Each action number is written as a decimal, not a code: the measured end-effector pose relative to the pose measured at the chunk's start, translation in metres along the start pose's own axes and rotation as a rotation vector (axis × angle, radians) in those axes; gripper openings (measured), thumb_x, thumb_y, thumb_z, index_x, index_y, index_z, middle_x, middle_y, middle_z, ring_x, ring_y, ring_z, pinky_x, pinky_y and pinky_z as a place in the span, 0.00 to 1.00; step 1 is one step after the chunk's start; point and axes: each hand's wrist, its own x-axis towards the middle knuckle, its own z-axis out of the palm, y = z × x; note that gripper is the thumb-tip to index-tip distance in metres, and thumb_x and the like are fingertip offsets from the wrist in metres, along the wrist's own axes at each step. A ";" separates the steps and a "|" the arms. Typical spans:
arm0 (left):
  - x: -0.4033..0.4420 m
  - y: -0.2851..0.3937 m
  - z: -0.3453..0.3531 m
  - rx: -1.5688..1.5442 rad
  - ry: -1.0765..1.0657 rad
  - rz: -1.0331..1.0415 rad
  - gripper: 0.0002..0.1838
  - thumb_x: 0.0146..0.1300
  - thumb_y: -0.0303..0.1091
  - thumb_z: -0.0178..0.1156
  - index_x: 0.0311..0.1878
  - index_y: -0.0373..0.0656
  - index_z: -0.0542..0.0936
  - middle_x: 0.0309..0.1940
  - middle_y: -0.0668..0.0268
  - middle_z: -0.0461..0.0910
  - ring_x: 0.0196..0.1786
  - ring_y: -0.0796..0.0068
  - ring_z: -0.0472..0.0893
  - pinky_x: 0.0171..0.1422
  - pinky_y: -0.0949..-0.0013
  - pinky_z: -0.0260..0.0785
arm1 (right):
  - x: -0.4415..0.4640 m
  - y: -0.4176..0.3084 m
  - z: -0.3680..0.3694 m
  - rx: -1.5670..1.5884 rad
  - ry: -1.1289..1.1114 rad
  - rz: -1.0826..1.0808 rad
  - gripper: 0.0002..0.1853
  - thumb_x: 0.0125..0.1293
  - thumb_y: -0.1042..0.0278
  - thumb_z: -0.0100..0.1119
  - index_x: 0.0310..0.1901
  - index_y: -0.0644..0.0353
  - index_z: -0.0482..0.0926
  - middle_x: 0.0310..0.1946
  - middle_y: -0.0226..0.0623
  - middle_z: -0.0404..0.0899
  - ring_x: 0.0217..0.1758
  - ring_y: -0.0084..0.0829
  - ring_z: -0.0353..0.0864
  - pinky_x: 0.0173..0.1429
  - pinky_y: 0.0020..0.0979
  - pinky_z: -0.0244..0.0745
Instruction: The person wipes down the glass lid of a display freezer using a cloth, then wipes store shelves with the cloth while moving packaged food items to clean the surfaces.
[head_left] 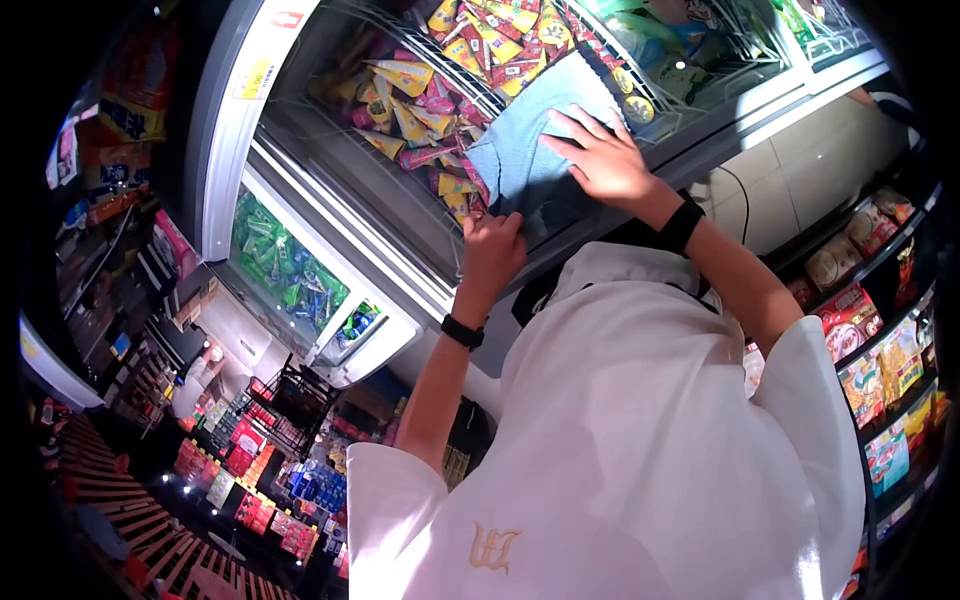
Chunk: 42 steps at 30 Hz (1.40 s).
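A light blue cloth lies spread on the glass lid of a chest freezer. My right hand is flat on the cloth's right part, its fingers apart. At the cloth's lower left corner, my left hand has its fingers curled closed on the edge; the fingertips are partly hidden. Under the glass, many cone ice creams in yellow, red and pink wrappers fill wire baskets. Dark bands circle both wrists.
A second freezer with green and blue packs stands at the left. Shelves of packaged food rise on the right, close to my right elbow. A black wire basket and another person are farther off at lower left.
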 end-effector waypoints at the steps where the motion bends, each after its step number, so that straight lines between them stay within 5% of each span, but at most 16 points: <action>1: 0.003 0.001 0.002 0.005 -0.018 -0.028 0.07 0.53 0.29 0.59 0.38 0.44 0.79 0.26 0.61 0.79 0.36 0.57 0.81 0.55 0.53 0.66 | 0.002 0.002 -0.002 -0.009 -0.018 0.007 0.30 0.67 0.65 0.59 0.71 0.39 0.73 0.80 0.29 0.59 0.83 0.38 0.55 0.80 0.66 0.47; 3: 0.019 0.008 0.002 -0.033 -0.036 -0.048 0.08 0.55 0.31 0.59 0.39 0.44 0.80 0.28 0.59 0.81 0.36 0.56 0.82 0.55 0.51 0.66 | 0.011 0.003 -0.002 -0.025 -0.012 0.027 0.29 0.68 0.64 0.58 0.72 0.39 0.73 0.80 0.30 0.59 0.84 0.39 0.55 0.80 0.67 0.47; 6: 0.057 0.022 0.002 -0.006 -0.088 -0.340 0.13 0.60 0.34 0.59 0.47 0.47 0.84 0.34 0.57 0.87 0.43 0.54 0.85 0.59 0.50 0.67 | 0.033 0.002 0.001 -0.032 0.007 0.074 0.29 0.69 0.63 0.58 0.72 0.39 0.72 0.80 0.32 0.58 0.84 0.40 0.54 0.80 0.67 0.48; 9: 0.089 0.021 0.004 -0.030 0.193 -0.276 0.13 0.62 0.33 0.59 0.49 0.44 0.84 0.47 0.55 0.84 0.51 0.50 0.82 0.58 0.48 0.69 | 0.063 0.003 -0.002 -0.018 -0.002 0.130 0.28 0.71 0.63 0.57 0.73 0.38 0.71 0.81 0.31 0.58 0.83 0.39 0.55 0.80 0.62 0.51; 14: 0.125 -0.010 0.025 -0.054 0.290 -0.199 0.21 0.61 0.31 0.60 0.59 0.39 0.79 0.60 0.43 0.75 0.60 0.40 0.76 0.65 0.45 0.68 | 0.108 0.009 -0.007 0.005 0.014 0.124 0.20 0.73 0.61 0.53 0.64 0.49 0.81 0.75 0.36 0.68 0.80 0.38 0.63 0.80 0.55 0.54; 18: 0.123 -0.024 0.022 0.060 0.336 -0.329 0.25 0.63 0.36 0.59 0.65 0.43 0.77 0.66 0.46 0.73 0.68 0.42 0.72 0.69 0.40 0.64 | 0.085 -0.005 0.001 0.005 0.204 0.071 0.20 0.68 0.60 0.59 0.60 0.53 0.81 0.71 0.52 0.69 0.74 0.61 0.66 0.76 0.56 0.62; 21: 0.107 -0.031 0.022 0.165 0.308 -0.400 0.30 0.64 0.37 0.58 0.71 0.45 0.73 0.71 0.49 0.69 0.72 0.46 0.69 0.74 0.37 0.57 | 0.043 -0.009 0.003 0.050 0.234 0.024 0.23 0.67 0.61 0.60 0.62 0.57 0.79 0.71 0.55 0.68 0.72 0.59 0.68 0.75 0.53 0.65; 25: 0.082 -0.036 0.018 0.229 0.178 -0.504 0.33 0.62 0.37 0.60 0.73 0.48 0.72 0.75 0.53 0.66 0.74 0.48 0.65 0.77 0.37 0.50 | 0.000 -0.010 -0.023 -0.059 0.041 0.102 0.24 0.68 0.61 0.60 0.64 0.58 0.78 0.72 0.55 0.67 0.73 0.58 0.68 0.75 0.53 0.65; 31: 0.079 -0.026 0.017 0.345 0.265 -0.482 0.30 0.62 0.35 0.60 0.70 0.48 0.76 0.71 0.47 0.69 0.73 0.44 0.66 0.72 0.36 0.54 | -0.014 0.007 -0.022 0.030 -0.057 0.259 0.25 0.70 0.59 0.57 0.65 0.62 0.76 0.73 0.57 0.66 0.77 0.54 0.66 0.77 0.54 0.62; 35: 0.096 -0.029 0.024 -0.086 0.252 -0.289 0.29 0.66 0.36 0.59 0.72 0.47 0.74 0.74 0.43 0.64 0.75 0.37 0.63 0.76 0.41 0.58 | 0.009 0.007 -0.011 -0.011 0.080 0.277 0.25 0.70 0.60 0.56 0.65 0.63 0.77 0.72 0.58 0.67 0.76 0.55 0.67 0.78 0.55 0.60; 36: 0.101 -0.024 0.022 0.002 0.200 -0.311 0.30 0.68 0.38 0.58 0.74 0.49 0.73 0.76 0.43 0.62 0.76 0.35 0.62 0.77 0.42 0.58 | 0.018 0.010 -0.007 -0.031 0.164 0.288 0.25 0.70 0.60 0.57 0.64 0.63 0.77 0.72 0.60 0.67 0.75 0.56 0.67 0.78 0.55 0.59; 38: 0.111 -0.027 0.023 -0.027 0.184 -0.320 0.31 0.68 0.41 0.59 0.75 0.52 0.72 0.79 0.47 0.58 0.80 0.38 0.56 0.81 0.40 0.49 | 0.035 0.017 0.001 -0.053 0.335 0.275 0.24 0.68 0.59 0.58 0.61 0.65 0.80 0.68 0.67 0.69 0.74 0.58 0.69 0.80 0.57 0.56; 42: 0.121 -0.039 0.023 -0.079 0.209 -0.334 0.33 0.69 0.43 0.58 0.78 0.54 0.68 0.82 0.51 0.53 0.83 0.39 0.50 0.83 0.35 0.39 | 0.072 0.014 -0.007 -0.236 0.341 0.324 0.24 0.67 0.59 0.58 0.58 0.68 0.81 0.61 0.68 0.76 0.73 0.58 0.70 0.82 0.61 0.48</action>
